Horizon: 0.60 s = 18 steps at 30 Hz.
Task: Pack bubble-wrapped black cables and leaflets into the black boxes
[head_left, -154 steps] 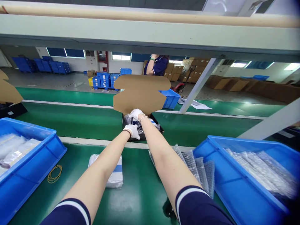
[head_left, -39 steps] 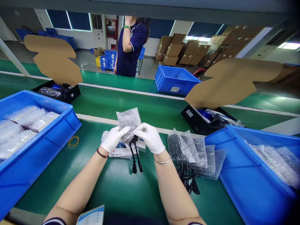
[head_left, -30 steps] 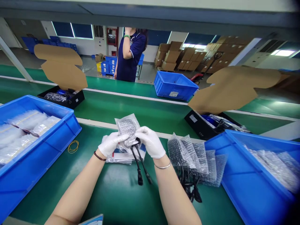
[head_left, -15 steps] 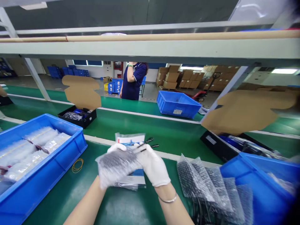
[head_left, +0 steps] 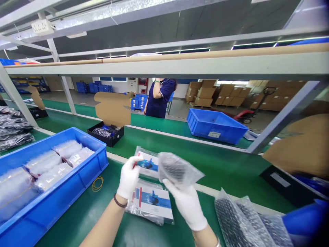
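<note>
My left hand (head_left: 129, 176), in a white glove, pinches the left edge of a plastic-bagged booklet (head_left: 148, 164) with a blue picture and a red strip. Beside it, my gloved right hand (head_left: 187, 206) grips a bubble-wrap bag (head_left: 177, 168) with something dark inside, tilted above the bench. The bag overlaps the booklet's right edge; I cannot tell whether they touch. Below both hands, more bagged booklets (head_left: 155, 202) lie on the green bench. At the lower right stand several filled bubble-wrap bags (head_left: 232, 216), partly cut off by the frame.
A blue bin (head_left: 77, 171) of wrapped packs is on the left, with yellow rubber bands (head_left: 97, 184) beside it. Open black boxes (head_left: 109, 139) with cardboard flaps stand on the line. Across it are another blue bin (head_left: 216, 127) and a person (head_left: 160, 99). A shelf beam (head_left: 180, 67) crosses overhead.
The bubble-wrap bag has passed from my left hand to my right and moved rightward. My left hand has taken hold of a bagged booklet. The black cable ends no longer show. The view has shifted.
</note>
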Tool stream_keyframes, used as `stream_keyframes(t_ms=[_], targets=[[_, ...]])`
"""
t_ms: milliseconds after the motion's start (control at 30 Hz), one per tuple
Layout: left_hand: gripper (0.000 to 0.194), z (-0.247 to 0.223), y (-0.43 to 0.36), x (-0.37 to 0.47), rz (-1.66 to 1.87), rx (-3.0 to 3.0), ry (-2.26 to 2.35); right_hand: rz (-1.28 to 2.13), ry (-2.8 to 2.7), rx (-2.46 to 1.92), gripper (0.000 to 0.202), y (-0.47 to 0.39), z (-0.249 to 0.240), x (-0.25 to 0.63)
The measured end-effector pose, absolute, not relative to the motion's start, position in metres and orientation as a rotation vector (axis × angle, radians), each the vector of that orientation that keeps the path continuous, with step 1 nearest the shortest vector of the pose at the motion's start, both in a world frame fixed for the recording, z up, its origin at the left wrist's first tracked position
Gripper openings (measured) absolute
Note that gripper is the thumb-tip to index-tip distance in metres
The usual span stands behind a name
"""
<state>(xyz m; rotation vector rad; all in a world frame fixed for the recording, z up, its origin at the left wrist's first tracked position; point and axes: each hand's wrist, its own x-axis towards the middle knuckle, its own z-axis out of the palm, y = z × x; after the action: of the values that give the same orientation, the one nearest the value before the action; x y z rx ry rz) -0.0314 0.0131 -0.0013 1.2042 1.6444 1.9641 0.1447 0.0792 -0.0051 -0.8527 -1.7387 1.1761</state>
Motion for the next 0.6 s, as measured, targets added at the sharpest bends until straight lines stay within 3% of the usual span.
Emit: stream_keyframes(t_ms=[167, 267, 433, 600], targets=[[0.039, 0.006, 0.008, -0.034, 1.949, 1.1, 1.387, 1.676, -1.367, -0.576, 0.051, 0.089, -0.013, 0.146], [0.05, -0.002, 0.014, -0.02, 1.951, 1.009, 1.33, 1.713, -1.21, -0.512, 0.048, 0.087, -0.018, 0.139], [0.02, -0.016, 0.023, -0.012, 1.904, 0.945, 1.541, 1.58, -1.218, -0.581, 0.049, 0.085, -0.019, 0.135], [0.019, -0.019, 0.022, -0.027, 1.955, 0.865, 1.64, 1.527, -1.186, -0.602, 0.049, 0.1, -0.034, 0.136]])
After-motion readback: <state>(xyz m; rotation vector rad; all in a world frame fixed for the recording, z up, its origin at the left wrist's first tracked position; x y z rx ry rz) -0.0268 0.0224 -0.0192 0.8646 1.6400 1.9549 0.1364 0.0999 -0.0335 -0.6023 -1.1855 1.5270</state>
